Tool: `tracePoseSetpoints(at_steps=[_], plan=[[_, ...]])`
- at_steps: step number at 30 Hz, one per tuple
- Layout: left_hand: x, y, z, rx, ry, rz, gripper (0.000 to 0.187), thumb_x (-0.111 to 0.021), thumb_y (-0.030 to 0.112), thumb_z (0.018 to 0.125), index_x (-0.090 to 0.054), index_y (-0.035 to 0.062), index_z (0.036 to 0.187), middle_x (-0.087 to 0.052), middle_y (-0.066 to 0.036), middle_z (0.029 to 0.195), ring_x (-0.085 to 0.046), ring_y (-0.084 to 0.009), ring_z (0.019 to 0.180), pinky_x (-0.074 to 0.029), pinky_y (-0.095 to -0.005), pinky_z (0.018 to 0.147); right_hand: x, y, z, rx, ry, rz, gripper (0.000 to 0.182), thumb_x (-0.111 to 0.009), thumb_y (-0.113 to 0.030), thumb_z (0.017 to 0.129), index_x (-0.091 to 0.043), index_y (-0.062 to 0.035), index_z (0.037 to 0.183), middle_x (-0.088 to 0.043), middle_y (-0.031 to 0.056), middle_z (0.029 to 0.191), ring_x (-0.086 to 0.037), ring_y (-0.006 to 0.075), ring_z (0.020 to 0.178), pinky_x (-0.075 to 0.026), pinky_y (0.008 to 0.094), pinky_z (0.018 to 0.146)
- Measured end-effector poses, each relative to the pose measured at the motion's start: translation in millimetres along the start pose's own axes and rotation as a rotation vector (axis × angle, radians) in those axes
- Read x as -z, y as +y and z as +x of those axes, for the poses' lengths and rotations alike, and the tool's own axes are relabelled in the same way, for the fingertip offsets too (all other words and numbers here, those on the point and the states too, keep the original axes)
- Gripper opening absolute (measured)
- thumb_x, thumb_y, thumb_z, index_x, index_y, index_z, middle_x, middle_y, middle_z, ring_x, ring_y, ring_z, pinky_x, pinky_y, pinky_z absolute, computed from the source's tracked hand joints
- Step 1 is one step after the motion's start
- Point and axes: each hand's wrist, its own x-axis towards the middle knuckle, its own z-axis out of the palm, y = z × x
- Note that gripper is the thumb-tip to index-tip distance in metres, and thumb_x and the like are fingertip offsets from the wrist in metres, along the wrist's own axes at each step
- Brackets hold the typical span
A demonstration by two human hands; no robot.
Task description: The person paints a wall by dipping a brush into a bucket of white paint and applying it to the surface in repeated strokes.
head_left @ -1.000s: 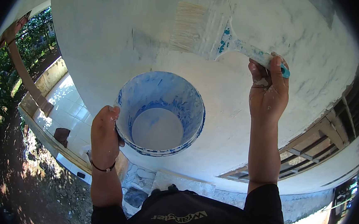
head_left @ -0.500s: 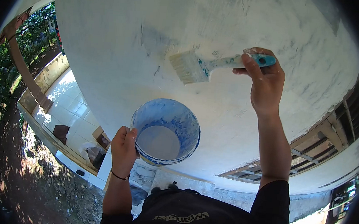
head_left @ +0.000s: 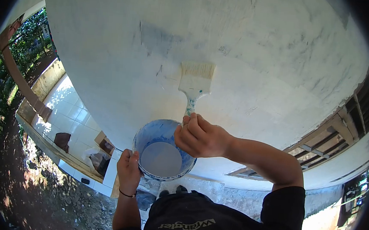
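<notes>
A blue-stained bucket (head_left: 166, 126) with pale liquid in its bottom hangs in front of the wall. My left hand (head_left: 128, 171) is closed on the bucket's left rim. Above the bucket's right side, my right hand (head_left: 204, 137) grips the handle of a wide paintbrush (head_left: 196, 79). The brush is upright, its pale bristles pointing up over the whitish wall (head_left: 111, 67); whether they touch it I cannot tell. Teal specks mark the handle, and my fingers cover its lower end.
A barred window (head_left: 323, 146) is at the right. At the left are a tiled floor (head_left: 76, 107), an open cardboard box (head_left: 104, 142), a plastic bag (head_left: 94, 156) and a curved brown post (head_left: 18, 75). Rough ground lies at the lower left.
My right hand has come down and left toward the bucket, and the brush has turned from sideways to bristles up. The bucket and my left hand sit slightly lower in view.
</notes>
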Motion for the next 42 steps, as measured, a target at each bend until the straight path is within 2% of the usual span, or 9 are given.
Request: tracePoseSetpoints(at_steps=[7, 10, 14, 16, 17, 24, 31, 37, 42], plan=[[20, -23, -20, -0.065, 0.026, 0.214, 0.029, -0.052, 0.013, 0.089, -0.036, 0.0052, 0.066, -0.039, 0.001, 0.055, -0.035, -0.0030, 0.050, -0.031, -0.0219, 0.041, 10, -26, 3, -0.273, 0.099, 0.285, 0.021, -0.069, -0.006, 0.068, -0.057, -0.0056, 0.085, -0.055, 0.0059, 0.073, -0.059, 0.0201, 0.075, -0.053, 0.0253, 0.063], [21, -27, -21, -0.029, 0.033, 0.185, 0.029, -0.052, 0.013, 0.089, -0.036, 0.0047, 0.066, -0.039, 0.001, 0.055, -0.035, -0.0036, 0.052, -0.030, -0.0220, 0.044, 31, 31, 15, -0.402, -0.003, 0.409, 0.015, -0.064, -0.011, 0.071, -0.055, -0.0073, 0.082, -0.054, 0.0041, 0.073, -0.056, 0.0164, 0.067, -0.048, 0.0280, 0.057], [12, -6, -20, 0.042, -0.011, 0.072, 0.030, -0.052, 0.013, 0.089, -0.036, 0.0046, 0.066, -0.039, 0.001, 0.056, -0.034, -0.0038, 0.053, -0.029, -0.0224, 0.045, 67, 124, 50, -0.396, 0.180, 0.220, 0.013, -0.064, -0.011, 0.070, -0.053, -0.0091, 0.076, -0.048, 0.0022, 0.068, -0.053, 0.0174, 0.063, -0.045, 0.0285, 0.051], [9, -10, -13, -0.088, -0.037, 0.049, 0.030, -0.052, 0.013, 0.089, -0.035, 0.0051, 0.065, -0.038, 0.001, 0.055, -0.034, -0.0029, 0.051, -0.029, -0.0223, 0.042, 87, 144, 64, -0.296, 0.246, 0.233, 0.018, -0.067, -0.002, 0.073, -0.058, -0.0050, 0.087, -0.056, 0.0064, 0.071, -0.057, 0.0172, 0.063, -0.047, 0.0259, 0.052], [7, -8, -12, -0.093, -0.042, 0.047, 0.030, -0.052, 0.013, 0.089, -0.035, 0.0051, 0.065, -0.038, 0.001, 0.055, -0.034, -0.0029, 0.051, -0.029, -0.0223, 0.042, 99, 146, 68, -0.359, 0.175, 0.299, 0.013, -0.063, -0.005, 0.076, -0.050, -0.0034, 0.080, -0.050, 0.0106, 0.067, -0.052, 0.0253, 0.054, -0.040, 0.0334, 0.048], [-7, 7, -9, -0.059, -0.150, 0.114, 0.029, -0.051, 0.013, 0.089, -0.035, 0.0065, 0.066, -0.037, 0.002, 0.052, -0.037, -0.0019, 0.044, -0.031, -0.0207, 0.037, 18, 34, 7, -0.080, 0.071, -0.120, 0.016, -0.068, -0.007, 0.070, -0.058, -0.0070, 0.083, -0.056, 0.0053, 0.070, -0.061, 0.0186, 0.070, -0.054, 0.0246, 0.063], [-7, 4, -8, -0.034, -0.234, 0.151, 0.029, -0.051, 0.015, 0.089, -0.035, 0.0073, 0.067, -0.039, 0.002, 0.053, -0.039, -0.0030, 0.041, -0.032, -0.0207, 0.035, 18, -15, -9, -0.265, 0.201, 0.174, 0.016, -0.068, -0.007, 0.070, -0.057, -0.0060, 0.082, -0.054, 0.0036, 0.069, -0.060, 0.0160, 0.067, -0.054, 0.0237, 0.061], [-7, 8, 4, -0.105, -0.238, 0.113, 0.027, -0.051, 0.016, 0.090, -0.037, 0.0072, 0.068, -0.041, 0.002, 0.054, -0.039, -0.0021, 0.043, -0.032, -0.0191, 0.036, 35, 64, 14, -0.359, 0.141, 0.397, 0.020, -0.070, -0.006, 0.065, -0.056, -0.0058, 0.080, -0.051, 0.0030, 0.067, -0.053, 0.0148, 0.058, -0.044, 0.0258, 0.046], [-10, 27, 12, -0.112, -0.212, 0.083, 0.027, -0.051, 0.016, 0.089, -0.038, 0.0066, 0.068, -0.041, 0.002, 0.054, -0.040, -0.0020, 0.043, -0.033, -0.0186, 0.036, 67, 149, 56, -0.262, 0.338, 0.172, 0.019, -0.071, -0.009, 0.075, -0.060, -0.0043, 0.089, -0.058, 0.0052, 0.070, -0.057, 0.0163, 0.056, -0.042, 0.0268, 0.046]])
